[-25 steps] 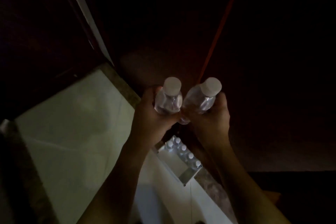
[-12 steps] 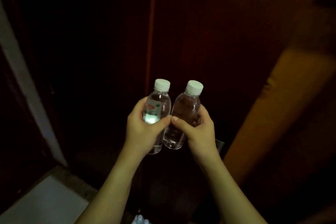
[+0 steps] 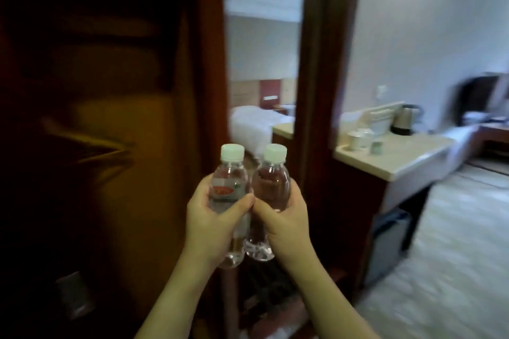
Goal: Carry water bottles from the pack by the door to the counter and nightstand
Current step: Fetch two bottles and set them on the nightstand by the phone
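Two bare arms reach forward from the bottom of the view, each hand gripping one small clear water bottle at about chest height, in the middle of the frame. The left hand is wrapped around the left bottle, which has a white cap and a red-and-green label. The right hand is wrapped around the right bottle, also white-capped, its label not visible. The two bottles stand upright, side by side and touching, and the thumbs nearly meet between them.

At 9 o'clock is a dark wooden wardrobe, dim and hard to read. At 12 o'clock, past a wooden post, a bed with white linen lies well beyond the hands. At 2 o'clock a pale counter carries a kettle and some cups; no bottle can be seen on it. The view is blurred, especially on the right side.

The pack by the door is out of view, and so is any nightstand, unless it is the small blurred shape beside the bed. Judging by this, the picking-up part of this trip is done: both bottles are in hand and facing the room. What seems left is the walk to the counter at 2 o'clock to set a bottle down, then on toward the bed for the nightstand. Whether more trips are needed cannot be told.
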